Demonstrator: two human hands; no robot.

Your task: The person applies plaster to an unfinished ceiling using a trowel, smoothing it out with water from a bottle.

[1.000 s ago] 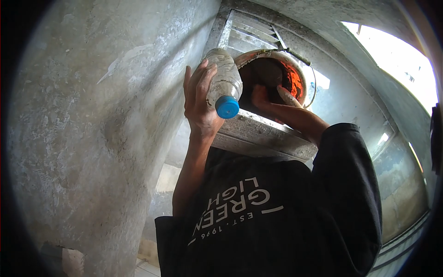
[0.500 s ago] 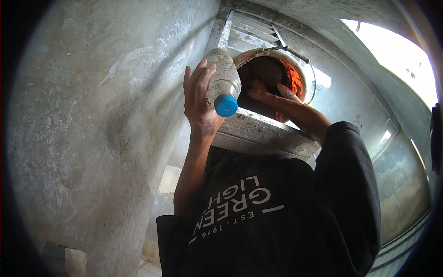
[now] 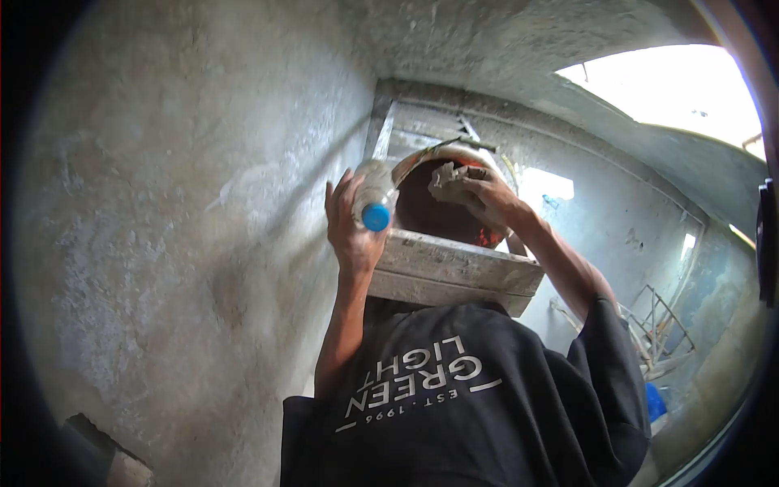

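My left hand [image 3: 350, 227] is wrapped around a cloudy plastic bottle [image 3: 375, 180] whose blue cap [image 3: 376, 217] faces me. Beside it rests a bucket [image 3: 415, 159] with a pale rim and an orange inner wall, dark inside, tilted towards my view. Over the bucket's mouth, my right hand [image 3: 491, 199] grips a rough grey lump of what looks like wet mortar [image 3: 445, 182] between thumb and fingers. Grey smears coat the bottle and the fingers.
The bucket sits behind a worn wooden plank [image 3: 458, 264], with slatted boards [image 3: 418, 122] beyond it. A rough grey wall [image 3: 203, 203] rises close on my left. Bright light enters through an opening [image 3: 673, 89] at upper right. A thin-framed rack [image 3: 661, 329] stands lower right.
My right hand has come up from inside the bucket and now shows a grey lump in its fingers. The left hand still holds the bottle. The camera view has shifted.
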